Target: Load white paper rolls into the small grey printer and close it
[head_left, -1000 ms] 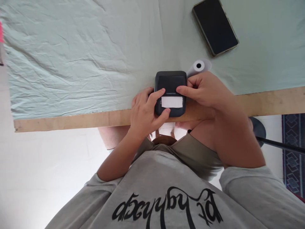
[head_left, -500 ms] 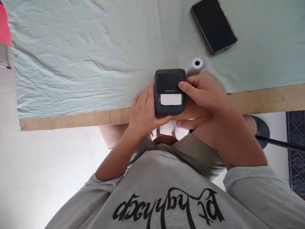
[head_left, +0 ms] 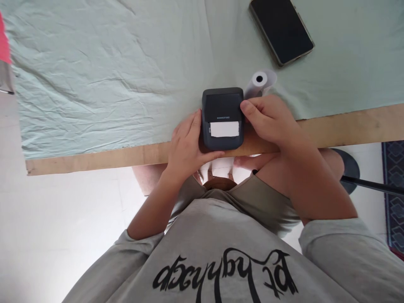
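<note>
A small black printer (head_left: 222, 103) lies at the front edge of the table, with a white paper strip (head_left: 224, 129) showing at its slot. My left hand (head_left: 186, 145) wraps round the printer's left side, thumb along its front edge. At the printer's right side, my right hand (head_left: 273, 120) has its thumb at the upper right edge and its other fingers curled, partly hidden. Just beyond the right hand stands a white paper roll (head_left: 257, 82) with a loose end curling to the right.
A dark phone (head_left: 282, 31) lies at the back right on the pale green cloth (head_left: 126, 75). The wooden table edge (head_left: 94, 158) runs across in front of my body. Something red (head_left: 4, 42) shows at the far left.
My right thumb has slid from the top of the printer to its right edge. The whole view has shifted slightly; the left hand keeps its place on the printer.
</note>
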A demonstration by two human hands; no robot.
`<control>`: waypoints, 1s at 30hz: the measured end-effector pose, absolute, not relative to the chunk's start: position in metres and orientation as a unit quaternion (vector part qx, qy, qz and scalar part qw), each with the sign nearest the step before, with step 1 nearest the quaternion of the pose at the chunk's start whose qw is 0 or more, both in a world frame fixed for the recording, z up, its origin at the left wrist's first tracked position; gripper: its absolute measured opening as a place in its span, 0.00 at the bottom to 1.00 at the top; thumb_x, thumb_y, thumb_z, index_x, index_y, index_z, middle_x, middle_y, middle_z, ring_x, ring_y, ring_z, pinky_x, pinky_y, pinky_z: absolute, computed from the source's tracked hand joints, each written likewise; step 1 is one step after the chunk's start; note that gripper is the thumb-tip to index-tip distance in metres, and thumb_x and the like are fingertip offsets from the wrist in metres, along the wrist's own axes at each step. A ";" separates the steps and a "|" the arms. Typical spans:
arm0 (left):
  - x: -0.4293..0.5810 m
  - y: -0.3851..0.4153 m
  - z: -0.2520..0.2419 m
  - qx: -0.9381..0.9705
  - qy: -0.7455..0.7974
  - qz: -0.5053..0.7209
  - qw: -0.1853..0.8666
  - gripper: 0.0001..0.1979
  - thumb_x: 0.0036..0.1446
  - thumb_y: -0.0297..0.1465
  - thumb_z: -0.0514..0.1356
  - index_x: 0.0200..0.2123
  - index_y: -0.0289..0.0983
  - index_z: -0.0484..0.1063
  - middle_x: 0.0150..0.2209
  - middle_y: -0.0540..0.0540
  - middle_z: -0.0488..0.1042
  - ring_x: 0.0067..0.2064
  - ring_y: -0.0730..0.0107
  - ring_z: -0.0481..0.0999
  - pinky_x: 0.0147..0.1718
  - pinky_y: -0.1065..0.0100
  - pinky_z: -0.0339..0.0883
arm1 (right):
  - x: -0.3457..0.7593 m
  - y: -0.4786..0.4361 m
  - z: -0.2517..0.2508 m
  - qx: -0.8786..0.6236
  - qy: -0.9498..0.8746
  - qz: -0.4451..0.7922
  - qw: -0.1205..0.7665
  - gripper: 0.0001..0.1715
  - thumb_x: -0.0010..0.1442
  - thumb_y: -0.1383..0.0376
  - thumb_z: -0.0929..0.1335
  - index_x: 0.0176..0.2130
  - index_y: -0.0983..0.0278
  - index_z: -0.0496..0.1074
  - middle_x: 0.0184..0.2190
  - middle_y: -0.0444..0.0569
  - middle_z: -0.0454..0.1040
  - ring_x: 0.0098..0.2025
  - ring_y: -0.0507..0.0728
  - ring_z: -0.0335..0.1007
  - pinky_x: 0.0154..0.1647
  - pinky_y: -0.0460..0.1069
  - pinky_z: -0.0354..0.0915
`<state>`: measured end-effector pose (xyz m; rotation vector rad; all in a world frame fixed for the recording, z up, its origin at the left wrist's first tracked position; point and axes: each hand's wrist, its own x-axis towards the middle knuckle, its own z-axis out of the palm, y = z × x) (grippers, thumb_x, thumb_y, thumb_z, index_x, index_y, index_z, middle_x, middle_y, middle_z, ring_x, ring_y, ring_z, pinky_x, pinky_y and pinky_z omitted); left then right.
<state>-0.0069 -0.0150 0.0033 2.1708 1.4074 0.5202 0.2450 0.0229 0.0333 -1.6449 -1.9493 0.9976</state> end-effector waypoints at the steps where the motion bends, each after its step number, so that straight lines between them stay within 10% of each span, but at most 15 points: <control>1: -0.007 -0.015 0.003 0.795 0.517 0.194 0.249 0.60 0.52 0.67 0.68 0.76 0.39 0.56 0.73 0.31 0.66 0.74 0.34 0.66 0.72 0.43 0.61 | 0.245 0.023 0.034 -0.588 -0.699 0.354 0.200 0.37 0.75 0.42 0.61 0.22 0.60 0.55 0.20 0.44 0.58 0.26 0.53 0.51 0.31 0.54 0.51; 12: -0.007 -0.019 0.002 0.785 0.509 0.243 0.257 0.56 0.53 0.67 0.68 0.73 0.40 0.60 0.71 0.35 0.70 0.72 0.40 0.69 0.72 0.46 0.62 | 0.246 0.022 0.025 -0.585 -0.688 0.357 0.240 0.42 0.73 0.34 0.56 0.22 0.60 0.60 0.20 0.45 0.63 0.24 0.53 0.59 0.29 0.53 0.51; 30: -0.003 -0.016 0.011 0.758 0.538 0.248 0.275 0.49 0.50 0.63 0.73 0.69 0.46 0.71 0.66 0.41 0.75 0.67 0.43 0.75 0.67 0.47 0.70 | 0.233 0.022 0.052 -0.655 -0.682 0.310 0.097 0.30 0.76 0.56 0.62 0.22 0.60 0.61 0.23 0.46 0.69 0.29 0.54 0.66 0.32 0.53 0.55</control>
